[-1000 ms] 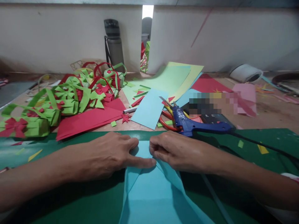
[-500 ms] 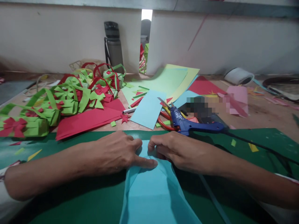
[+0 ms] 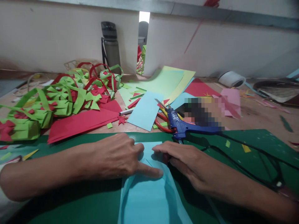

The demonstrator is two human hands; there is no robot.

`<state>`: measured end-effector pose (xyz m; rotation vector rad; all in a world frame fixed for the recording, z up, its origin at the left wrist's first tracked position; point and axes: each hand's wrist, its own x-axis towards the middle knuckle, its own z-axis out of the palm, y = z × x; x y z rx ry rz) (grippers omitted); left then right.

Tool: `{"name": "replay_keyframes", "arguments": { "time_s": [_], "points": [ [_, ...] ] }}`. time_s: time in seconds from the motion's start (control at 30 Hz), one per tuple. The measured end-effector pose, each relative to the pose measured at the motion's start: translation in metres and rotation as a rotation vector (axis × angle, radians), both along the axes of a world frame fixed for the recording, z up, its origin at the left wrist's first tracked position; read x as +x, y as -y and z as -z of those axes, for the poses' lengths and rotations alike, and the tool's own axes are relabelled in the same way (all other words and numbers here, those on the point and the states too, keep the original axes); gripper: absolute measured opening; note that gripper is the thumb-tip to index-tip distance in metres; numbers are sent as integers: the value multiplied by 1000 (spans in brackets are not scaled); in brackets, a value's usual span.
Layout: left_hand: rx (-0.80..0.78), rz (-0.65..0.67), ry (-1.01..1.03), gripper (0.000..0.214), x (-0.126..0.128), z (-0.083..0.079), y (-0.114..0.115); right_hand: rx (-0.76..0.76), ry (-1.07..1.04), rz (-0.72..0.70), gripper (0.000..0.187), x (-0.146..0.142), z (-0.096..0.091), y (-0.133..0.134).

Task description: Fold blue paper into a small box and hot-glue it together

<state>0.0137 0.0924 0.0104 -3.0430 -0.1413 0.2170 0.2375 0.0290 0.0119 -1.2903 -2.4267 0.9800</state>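
A light-blue folded paper piece (image 3: pixel 146 202), shaped like an opened paper bag, lies in front of me with its end flap folded toward the far side. My left hand (image 3: pixel 119 155) presses on it, fingers curled at the flap's left edge and thumb stretched flat across the crease. At the flap's right edge rests my right hand (image 3: pixel 184 161), its index finger reaching onto the paper; its other fingers are partly hidden beneath. Beneath the paper lies a green cutting mat (image 3: pixel 70 202). A blue glue gun (image 3: pixel 179 124) stands just beyond my right hand, near scissors with red handles (image 3: pixel 162 126).
Finished green paper bags with red bows (image 3: pixel 60 102) crowd the left. Red paper strips (image 3: pixel 81 124) and a pale-blue sheet (image 3: pixel 146 112) lie beyond the mat. A black cord (image 3: pixel 252 147) crosses the right side. A dark bottle (image 3: pixel 111 46) stands by the wall.
My right hand has loosened from the flap and its fingers have straightened along the right edge. My left thumb has slid slightly right and nearer to me. The view has shifted slightly.
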Motion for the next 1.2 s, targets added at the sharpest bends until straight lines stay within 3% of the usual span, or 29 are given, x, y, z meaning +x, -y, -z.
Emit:
{"name": "replay_keyframes", "arguments": {
  "time_s": [0.27, 0.6, 0.87, 1.2],
  "points": [
    [-31, 38, -14, 39, 10, 0, -1, 6, -66, -41, 48, -1, 5, 0],
    [-132, 36, 11, 38, 0, 0, -10, -30, -112, -81, 62, 2, 8, 1],
    [-200, 16, 42, 40, -2, -1, -15, 21, -113, -134, 54, 1, 13, 0],
    [-268, -32, 17, 46, -3, 5, -19, 101, 42, -138, 38, -4, 18, -2]
  ]
}}
